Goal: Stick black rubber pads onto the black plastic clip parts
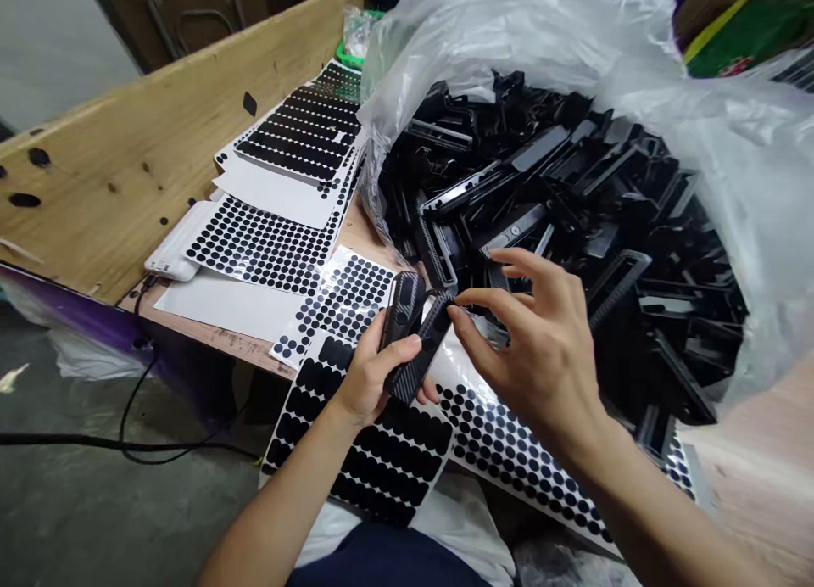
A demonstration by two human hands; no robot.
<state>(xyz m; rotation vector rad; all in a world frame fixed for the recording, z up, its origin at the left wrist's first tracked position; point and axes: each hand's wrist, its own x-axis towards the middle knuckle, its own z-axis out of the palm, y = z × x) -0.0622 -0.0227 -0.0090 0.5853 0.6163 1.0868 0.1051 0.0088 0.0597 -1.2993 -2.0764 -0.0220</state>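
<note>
My left hand [375,371] is wrapped round a black plastic part with a carbon-fibre-like texture [423,349]. A second dark elongated piece [400,307] lies alongside it in the same grip; whether the two are joined, I cannot tell. At the upper end of the textured part, the thumb and forefinger of my right hand [540,341] are pinched together, while its other fingers are lifted. Anything small between those fingertips is hidden. Beneath my left hand is a white sheet with rows of black stickers [381,460].
A large translucent plastic bag [534,27] full of black plastic parts [527,188] stands behind my hands. Sheets of round black dots [260,243] cover the table's left side, near a white device [178,243]. A wooden board [191,86] edges the table; black cables [127,443] hang below.
</note>
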